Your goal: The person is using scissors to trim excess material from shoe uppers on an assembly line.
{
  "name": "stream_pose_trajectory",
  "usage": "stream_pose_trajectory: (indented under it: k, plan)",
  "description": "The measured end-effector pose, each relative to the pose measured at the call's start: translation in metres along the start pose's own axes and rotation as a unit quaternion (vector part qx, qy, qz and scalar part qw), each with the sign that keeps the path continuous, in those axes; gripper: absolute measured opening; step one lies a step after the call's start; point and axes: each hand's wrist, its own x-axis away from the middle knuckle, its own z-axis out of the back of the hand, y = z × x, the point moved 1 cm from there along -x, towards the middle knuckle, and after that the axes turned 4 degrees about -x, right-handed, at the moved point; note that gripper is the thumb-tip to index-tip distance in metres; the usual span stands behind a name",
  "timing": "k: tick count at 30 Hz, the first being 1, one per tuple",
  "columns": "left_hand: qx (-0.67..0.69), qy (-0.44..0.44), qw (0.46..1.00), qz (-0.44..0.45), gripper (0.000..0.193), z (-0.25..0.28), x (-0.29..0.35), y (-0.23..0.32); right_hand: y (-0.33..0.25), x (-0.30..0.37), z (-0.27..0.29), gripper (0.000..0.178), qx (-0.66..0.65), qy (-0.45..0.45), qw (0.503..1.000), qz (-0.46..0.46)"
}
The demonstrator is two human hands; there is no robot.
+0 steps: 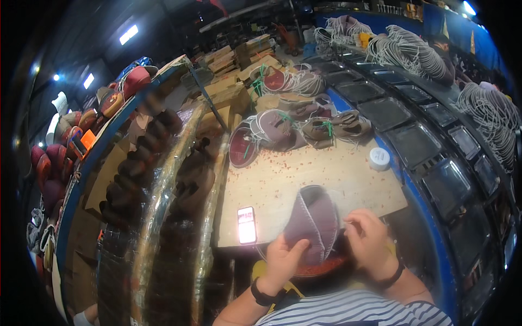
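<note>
My left hand (283,258) is closed on a purple-grey shoe upper (314,223), thumb on its near face. The upper stands upright over the table's near edge, and a line of pale stitching runs down its middle. Just right of it, my right hand (371,239) is raised, thumb and fingers pinched together. Whatever is between those fingertips is too small to make out. Beneath the upper, close to my body, lies a red round-edged thing (321,268), partly hidden by the upper and my hands.
A lit phone (247,225) lies on the board-topped table (261,185), among scattered reddish bits. A white round tub (379,158) stands right. Bundled uppers (277,127) with green ties line the back. Dark trays (416,140) run along the right; a rack with shoe shapes (141,157) stands left.
</note>
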Motion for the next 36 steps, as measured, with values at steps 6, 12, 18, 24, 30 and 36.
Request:
stream_pose_trajectory:
  k: [6,12,18,24,30,36]
  plan:
    - [0.079,0.009,0.995,-0.058,0.031,0.0,0.002,-0.006,0.019,0.018,-0.026,0.032,-0.17,-0.015,0.973,-0.153]
    - [-0.05,-0.063,0.997,-0.001,0.033,0.002,-0.002,-0.021,0.024,0.024,-0.041,0.036,-0.395,0.012,0.895,-0.207]
    - [0.087,0.039,0.995,0.003,0.039,-0.004,-0.01,-0.024,0.017,0.029,-0.053,0.032,-0.235,-0.145,0.949,-0.153]
    - [0.194,0.011,0.981,0.026,0.042,-0.008,-0.015,-0.021,0.022,0.03,-0.06,0.037,-0.351,-0.098,0.914,-0.18]
    - [0.079,-0.151,0.984,0.055,0.042,0.004,-0.01,-0.011,0.034,0.021,-0.041,0.042,-0.294,-0.065,0.927,-0.226]
    - [0.044,0.011,0.998,0.039,0.053,0.023,-0.029,-0.071,0.044,0.018,-0.023,0.039,-0.575,-0.018,0.774,-0.265]
